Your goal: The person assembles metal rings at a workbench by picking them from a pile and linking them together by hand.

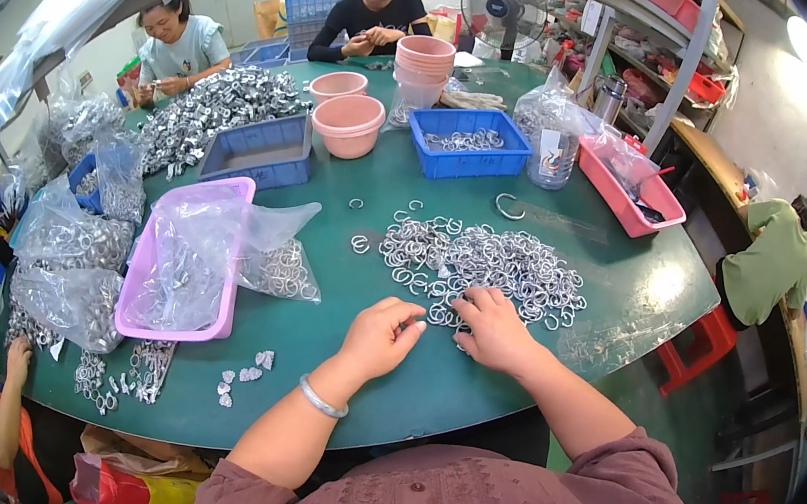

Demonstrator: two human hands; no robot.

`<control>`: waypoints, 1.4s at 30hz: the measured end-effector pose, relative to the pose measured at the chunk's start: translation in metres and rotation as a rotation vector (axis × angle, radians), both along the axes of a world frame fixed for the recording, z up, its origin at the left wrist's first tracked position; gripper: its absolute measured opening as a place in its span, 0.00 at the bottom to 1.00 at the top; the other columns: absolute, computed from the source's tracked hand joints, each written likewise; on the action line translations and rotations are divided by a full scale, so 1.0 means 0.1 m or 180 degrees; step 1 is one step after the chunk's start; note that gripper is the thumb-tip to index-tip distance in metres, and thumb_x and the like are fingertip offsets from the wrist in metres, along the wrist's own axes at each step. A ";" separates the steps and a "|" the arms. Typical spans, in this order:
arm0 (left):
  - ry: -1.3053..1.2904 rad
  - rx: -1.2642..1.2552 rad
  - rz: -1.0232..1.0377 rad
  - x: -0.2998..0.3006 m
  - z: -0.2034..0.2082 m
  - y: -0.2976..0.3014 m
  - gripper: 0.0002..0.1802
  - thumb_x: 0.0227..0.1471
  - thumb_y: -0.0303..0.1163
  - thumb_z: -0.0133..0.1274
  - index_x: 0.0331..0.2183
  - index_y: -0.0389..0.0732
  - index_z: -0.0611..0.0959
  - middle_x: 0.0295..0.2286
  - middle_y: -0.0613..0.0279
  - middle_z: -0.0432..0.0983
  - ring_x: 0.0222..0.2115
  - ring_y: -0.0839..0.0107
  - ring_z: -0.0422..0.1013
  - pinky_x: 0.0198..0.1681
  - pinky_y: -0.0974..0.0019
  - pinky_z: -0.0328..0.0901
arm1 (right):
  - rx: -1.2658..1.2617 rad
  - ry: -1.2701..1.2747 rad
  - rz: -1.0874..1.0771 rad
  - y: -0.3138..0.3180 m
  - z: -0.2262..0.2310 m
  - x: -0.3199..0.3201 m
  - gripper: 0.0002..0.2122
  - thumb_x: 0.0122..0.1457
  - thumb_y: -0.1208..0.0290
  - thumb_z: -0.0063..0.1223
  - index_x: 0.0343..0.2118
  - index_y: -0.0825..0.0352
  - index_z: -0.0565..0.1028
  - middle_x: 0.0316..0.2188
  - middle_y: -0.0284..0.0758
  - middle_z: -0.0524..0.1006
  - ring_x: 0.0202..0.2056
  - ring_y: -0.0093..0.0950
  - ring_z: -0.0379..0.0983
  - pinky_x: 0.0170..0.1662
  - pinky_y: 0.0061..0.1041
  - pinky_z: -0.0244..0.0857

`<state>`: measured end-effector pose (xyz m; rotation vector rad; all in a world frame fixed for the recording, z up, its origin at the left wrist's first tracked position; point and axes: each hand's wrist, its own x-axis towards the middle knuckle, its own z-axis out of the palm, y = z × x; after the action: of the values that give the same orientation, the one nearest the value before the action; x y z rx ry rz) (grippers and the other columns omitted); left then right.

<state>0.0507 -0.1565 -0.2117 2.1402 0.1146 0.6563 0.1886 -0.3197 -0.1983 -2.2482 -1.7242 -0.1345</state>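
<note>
Head view: left hand (pixel 381 335) curls loosely, empty; right hand (pixel 493 329) fingers pinch rings (pixel 482 267) at the pile edge on the table (pixel 386 391). Draw few rings per pull.

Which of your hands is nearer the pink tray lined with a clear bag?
Left. The left hand lies on the green table just right of the pink tray. The right hand is farther right, at the near edge of the metal ring pile.
</note>
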 end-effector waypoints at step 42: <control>0.0264 0.0265 -0.0285 0.01 -0.11 -0.02 0.11 0.45 0.30 0.56 0.34 0.40 0.80 0.25 0.60 0.71 0.20 0.70 0.68 0.24 0.69 0.64 | 0.0496 0.0107 0.0171 -0.08 -0.04 -0.05 0.05 0.45 0.72 0.54 0.26 0.64 0.74 0.28 0.33 0.71 0.32 0.34 0.66 0.37 0.31 0.61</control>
<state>0.0513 -0.1586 -0.2226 2.2394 0.0363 0.5287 0.1839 -0.3275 -0.2023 -2.0798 -1.6933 -0.2106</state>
